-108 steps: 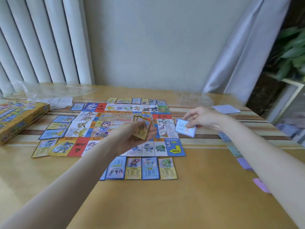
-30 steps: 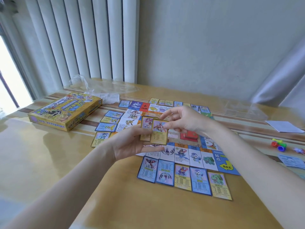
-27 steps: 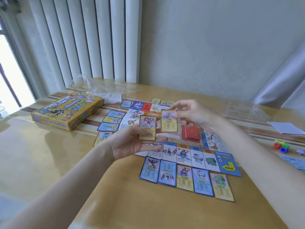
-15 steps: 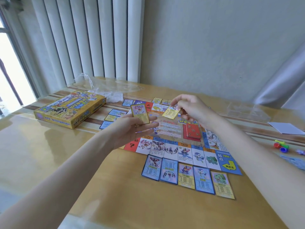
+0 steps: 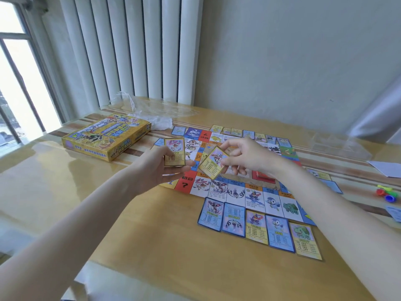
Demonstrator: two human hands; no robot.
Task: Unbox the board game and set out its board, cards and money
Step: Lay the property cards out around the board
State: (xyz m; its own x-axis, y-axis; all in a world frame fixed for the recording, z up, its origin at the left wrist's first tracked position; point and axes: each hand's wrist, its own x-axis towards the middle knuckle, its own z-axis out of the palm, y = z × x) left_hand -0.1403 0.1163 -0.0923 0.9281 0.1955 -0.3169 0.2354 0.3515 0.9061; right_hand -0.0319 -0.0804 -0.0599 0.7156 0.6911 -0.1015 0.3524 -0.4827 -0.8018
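Note:
The colourful game board [image 5: 236, 190] lies flat on the wooden table [image 5: 152, 246]. Several property cards [image 5: 258, 227] lie in a row along its near edge, and more cards line its left and far sides. My left hand [image 5: 156, 168] holds a small stack of yellow cards [image 5: 174, 154] upright above the board's left part. My right hand [image 5: 245, 156] pinches a single yellow card [image 5: 213, 162], tilted, just right of that stack. The yellow game box [image 5: 106, 136] sits closed at the far left. A red card pile [image 5: 263, 175] rests on the board's middle.
Crumpled clear plastic wrap [image 5: 152, 114] lies behind the box by the vertical blinds. Small coloured game pieces [image 5: 387, 193] and a white sheet [image 5: 386, 168] sit at the right edge, with blue paper [image 5: 393, 212] near them. A clear plastic tray [image 5: 338, 142] lies far right.
My right hand drew one yellow card off the stack in my left hand and carried it lower over the board. The view shifted left and closer since the earliest frame.

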